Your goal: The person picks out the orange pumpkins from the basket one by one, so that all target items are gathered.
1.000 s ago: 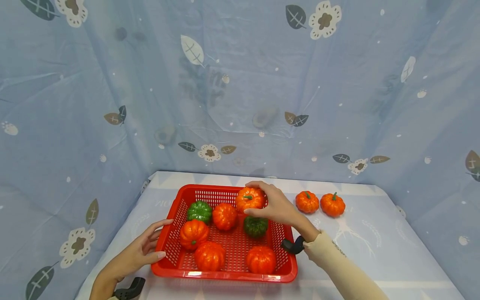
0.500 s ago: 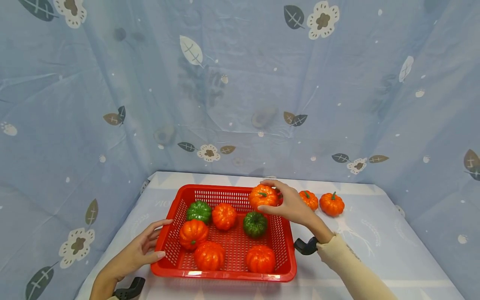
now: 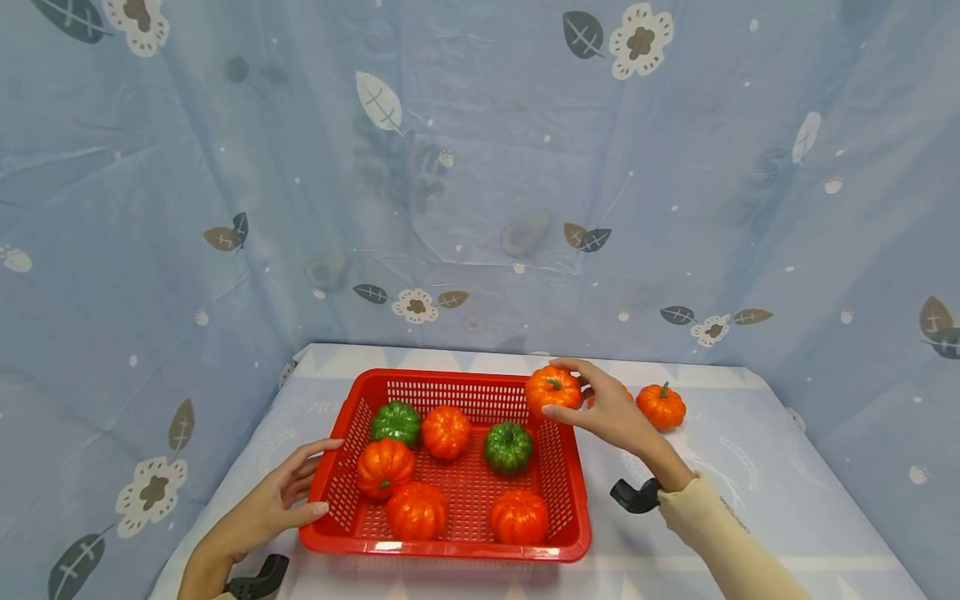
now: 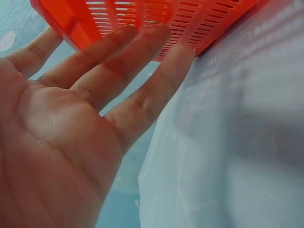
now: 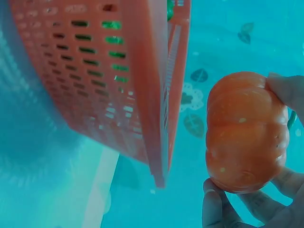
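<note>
Right hand grips an orange pumpkin, now carried past the basket's far right corner (earlier above its interior). Left hand, fingers straight, presses the basket's left wall.

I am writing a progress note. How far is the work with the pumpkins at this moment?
One orange pumpkin lies on the table right of the red basket, and a second seems to be hidden behind the right hand. That hand holds another orange pumpkin above the basket's far right corner, clear of the wall in the right wrist view. The left hand rests on the basket's left side. Six pumpkins remain inside, four orange and two green.
</note>
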{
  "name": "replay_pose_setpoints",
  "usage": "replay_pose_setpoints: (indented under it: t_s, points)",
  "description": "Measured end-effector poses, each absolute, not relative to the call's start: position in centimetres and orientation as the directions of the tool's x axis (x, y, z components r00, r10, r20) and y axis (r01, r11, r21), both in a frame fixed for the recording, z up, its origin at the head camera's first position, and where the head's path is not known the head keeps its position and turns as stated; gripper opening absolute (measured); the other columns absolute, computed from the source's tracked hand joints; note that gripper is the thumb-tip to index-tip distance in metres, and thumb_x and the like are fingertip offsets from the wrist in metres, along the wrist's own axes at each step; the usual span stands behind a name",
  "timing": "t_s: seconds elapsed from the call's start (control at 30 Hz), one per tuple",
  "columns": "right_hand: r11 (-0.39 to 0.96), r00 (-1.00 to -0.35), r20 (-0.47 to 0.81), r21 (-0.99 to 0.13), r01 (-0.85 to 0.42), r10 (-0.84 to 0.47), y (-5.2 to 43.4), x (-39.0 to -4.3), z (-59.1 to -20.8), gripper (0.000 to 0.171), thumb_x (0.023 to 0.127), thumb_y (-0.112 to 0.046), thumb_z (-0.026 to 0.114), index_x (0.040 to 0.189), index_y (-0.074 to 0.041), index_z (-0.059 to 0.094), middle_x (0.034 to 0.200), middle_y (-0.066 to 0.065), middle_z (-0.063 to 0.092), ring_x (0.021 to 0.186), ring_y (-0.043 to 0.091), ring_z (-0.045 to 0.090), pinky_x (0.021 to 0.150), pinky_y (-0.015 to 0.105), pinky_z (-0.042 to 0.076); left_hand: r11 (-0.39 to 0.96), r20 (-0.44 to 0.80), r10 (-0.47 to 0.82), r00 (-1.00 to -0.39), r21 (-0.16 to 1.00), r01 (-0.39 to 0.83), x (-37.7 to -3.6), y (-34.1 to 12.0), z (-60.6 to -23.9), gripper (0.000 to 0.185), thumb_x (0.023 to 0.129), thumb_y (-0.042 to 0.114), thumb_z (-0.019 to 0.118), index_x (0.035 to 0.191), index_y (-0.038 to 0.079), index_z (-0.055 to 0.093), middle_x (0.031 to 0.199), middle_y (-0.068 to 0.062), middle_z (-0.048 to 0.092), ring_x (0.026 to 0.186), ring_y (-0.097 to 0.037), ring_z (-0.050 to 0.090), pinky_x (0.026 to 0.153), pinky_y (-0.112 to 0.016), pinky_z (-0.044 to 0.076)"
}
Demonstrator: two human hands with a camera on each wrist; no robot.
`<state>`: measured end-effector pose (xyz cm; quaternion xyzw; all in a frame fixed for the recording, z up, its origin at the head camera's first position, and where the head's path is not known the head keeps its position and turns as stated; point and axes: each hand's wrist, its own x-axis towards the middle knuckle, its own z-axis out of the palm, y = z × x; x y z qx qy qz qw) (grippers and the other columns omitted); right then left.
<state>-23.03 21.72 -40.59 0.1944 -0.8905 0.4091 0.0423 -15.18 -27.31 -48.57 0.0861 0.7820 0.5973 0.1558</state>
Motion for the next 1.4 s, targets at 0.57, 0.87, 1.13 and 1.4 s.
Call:
replay_pose_setpoints:
  t_s: [0.57,0.87,1.13,1.4]
  points:
    - [0.598,-0.967,0.192,-0.760,-0.255,-0.168,27.4,-22.3,-42.0,0.066,0.076,-0.050,0.076,0.134,-0.036,0.048,0.120,-0.003,0.054,0.094,0.024,0.054,0.071,0.037,0.052,0.257,-0.125,0.312,-0.942,0.965,-0.043,-15.1,-27.2,-48.5,0.068,0.087,0.011,0.068,0.143,0.031,0.036,0.145,-0.014,0.036,0.128,-0.038,0.041,0.089,-0.035,0.052]
    - [0.652,-0.979,0.178,-0.732,-0.197,-0.097,30.5,-22.1,-43.2,0.070,0.078,-0.052,0.072,0.139,-0.031,0.044,0.127,0.002,0.052,0.101,0.024,0.053,0.079,0.038,0.050,0.274,-0.127,0.319,-0.939,0.961,-0.037,-14.9,-27.3,-48.3,0.068,0.087,0.012,0.068,0.144,0.032,0.036,0.147,-0.012,0.034,0.129,-0.036,0.041,0.092,-0.032,0.050]
    - [0.672,-0.987,0.155,-0.727,-0.142,-0.041,33.8,-22.0,-44.6,0.072,0.081,-0.051,0.070,0.142,-0.026,0.041,0.132,0.007,0.048,0.104,0.028,0.050,0.080,0.039,0.048,0.259,-0.134,0.328,-0.935,0.965,-0.048,-15.0,-27.2,-48.2,0.068,0.088,0.011,0.067,0.144,0.030,0.035,0.148,-0.008,0.031,0.129,-0.036,0.040,0.091,-0.032,0.050]
    - [0.691,-0.989,0.142,-0.718,-0.078,0.036,36.6,-21.8,-45.5,0.075,0.083,-0.052,0.067,0.145,-0.021,0.037,0.135,0.015,0.044,0.104,0.031,0.048,0.075,0.034,0.049,0.252,-0.119,0.344,-0.931,0.967,-0.030,-14.9,-27.3,-48.4,0.068,0.089,0.009,0.065,0.145,0.032,0.034,0.150,-0.008,0.029,0.127,-0.030,0.043,0.092,-0.032,0.050]
